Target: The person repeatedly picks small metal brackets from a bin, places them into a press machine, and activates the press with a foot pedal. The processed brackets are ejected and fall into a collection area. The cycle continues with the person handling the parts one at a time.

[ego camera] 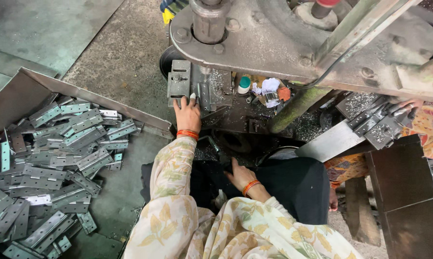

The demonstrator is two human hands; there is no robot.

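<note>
Steel everywhere here — and the left hand [187, 114] is stretched out to the die block [190, 88] under the press ram [209, 21], fingers spread flat and pressing what looks like a hinge plate against the block's near edge; the piece itself is mostly hidden under the fingertips, so I cannot tell how far in it sits. Nothing pinched, just a flat, guiding press. The right hand [239, 176] lies well back from the die block, low in the lap on dark cloth, fingers loosely extended and holding nothing I can make out.

Left of the die block, well apart, the sheet-metal tray [94, 98] is heaped with grey hinges [58, 163]. To the right of the block, beyond a green-and-white bottle [244, 85] and some rags, another person's hand [411, 104] works at a second fixture.

Judging the move: the plate wants to sit square against the block's stop, pushed from its rear edge, with fingertips kept out from beneath the ram. A skewed seat would likely spoil the piece.
</note>
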